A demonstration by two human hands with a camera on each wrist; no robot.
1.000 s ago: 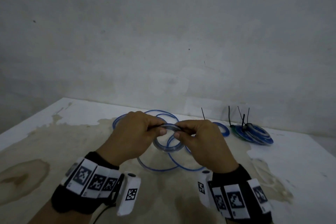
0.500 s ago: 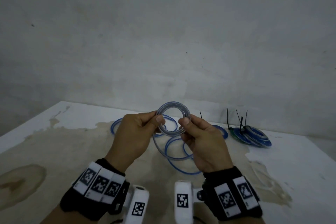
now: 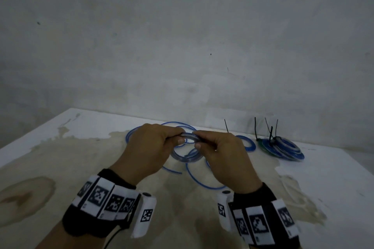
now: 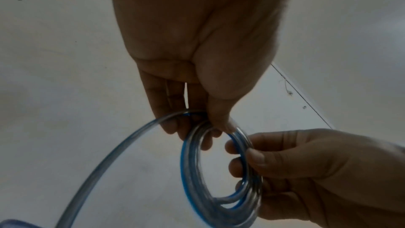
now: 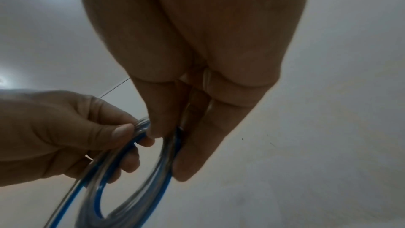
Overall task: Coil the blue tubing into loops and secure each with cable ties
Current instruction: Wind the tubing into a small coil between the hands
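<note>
A small coil of blue and clear tubing (image 3: 188, 153) hangs between both hands above the table. My left hand (image 3: 179, 137) pinches the coil's top left with thumb and fingers. My right hand (image 3: 197, 140) pinches its top right, close beside the left. In the left wrist view the left hand (image 4: 210, 127) holds the coil (image 4: 190, 171), and one strand trails down to the left. In the right wrist view the right hand (image 5: 173, 138) grips the coil (image 5: 164, 166). Loose blue tubing (image 3: 196, 180) runs from the coil across the table.
A stack of finished coils (image 3: 283, 148) with black cable ties (image 3: 271, 133) standing up lies at the back right. A small blue coil (image 3: 245, 143) lies beside it. The stained white table (image 3: 334, 184) ends at a grey wall.
Half a second ago the coil stood raised and facing me. Both hands have since come down and tipped it flatter, pinching it closer together at its top.
</note>
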